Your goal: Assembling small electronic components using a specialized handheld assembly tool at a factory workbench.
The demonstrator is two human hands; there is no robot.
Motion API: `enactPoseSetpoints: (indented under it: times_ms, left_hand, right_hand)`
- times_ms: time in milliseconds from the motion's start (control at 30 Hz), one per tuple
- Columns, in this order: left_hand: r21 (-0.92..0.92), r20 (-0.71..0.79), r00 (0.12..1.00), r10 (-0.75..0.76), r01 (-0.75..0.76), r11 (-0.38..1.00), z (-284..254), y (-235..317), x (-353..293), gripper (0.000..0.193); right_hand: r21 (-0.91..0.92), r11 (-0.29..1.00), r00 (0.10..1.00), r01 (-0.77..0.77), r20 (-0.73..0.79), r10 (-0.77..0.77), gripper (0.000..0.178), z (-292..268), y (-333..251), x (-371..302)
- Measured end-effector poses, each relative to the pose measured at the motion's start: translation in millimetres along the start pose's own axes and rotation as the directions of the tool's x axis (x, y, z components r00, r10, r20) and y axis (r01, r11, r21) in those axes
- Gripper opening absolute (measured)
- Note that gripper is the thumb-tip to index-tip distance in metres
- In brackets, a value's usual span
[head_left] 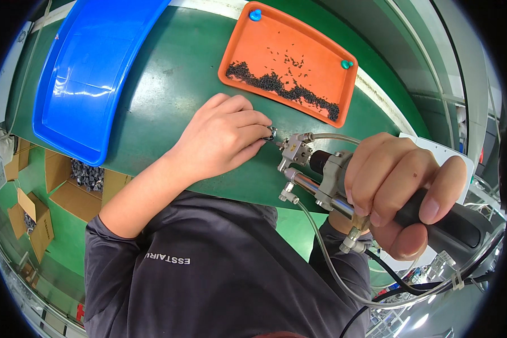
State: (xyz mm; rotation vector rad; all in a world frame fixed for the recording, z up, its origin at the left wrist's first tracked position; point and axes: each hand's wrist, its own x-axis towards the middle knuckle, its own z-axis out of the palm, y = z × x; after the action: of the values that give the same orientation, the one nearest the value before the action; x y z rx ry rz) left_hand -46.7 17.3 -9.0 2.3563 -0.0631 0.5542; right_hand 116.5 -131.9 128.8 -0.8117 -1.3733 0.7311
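My left hand [222, 135] rests on the green bench with its fingers closed on a small dark part with a shiny edge [271, 133]. Fingers cover most of that part, so its kind is hidden. On the right, my right hand [397, 183] is wrapped round the dark body of a power screwdriver [459, 222] with hoses attached. The metal nose block [294, 152] of the screwdriver points left, its thin tip close to the small part; whether they touch I cannot tell. Beyond my hands lies an orange tray [298, 25] holding many small black screws [276, 83], heaped along its near side.
A blue tray [90, 73] lies at the left of the green bench [169, 62]. Below the bench, cardboard boxes [76, 200] hold dark parts. Clear hoses and black cables [377, 304] loop from the screwdriver at lower right. A white panel [442, 155] stands behind it.
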Motion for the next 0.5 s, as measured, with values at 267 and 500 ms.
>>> enactPoseSetpoints:
  times_ms: [267, 500]
  left_hand:
    - [-0.015, 0.002, 1.000, -0.020, 0.020, 1.000, 0.8, 0.3, 0.0, 0.021]
    - [0.025, -0.036, 0.998, 0.048, -0.047, 0.999, 3.7, -1.3, -0.4, 0.021]
  right_hand:
    - [-0.025, 0.999, 1.000, -0.020, -0.005, 0.020, 0.029, 1.8, 0.2, -0.3]
    - [-0.060, 0.998, 1.000, -0.027, -0.010, 0.026, 0.029, 9.6, 2.9, 1.0]
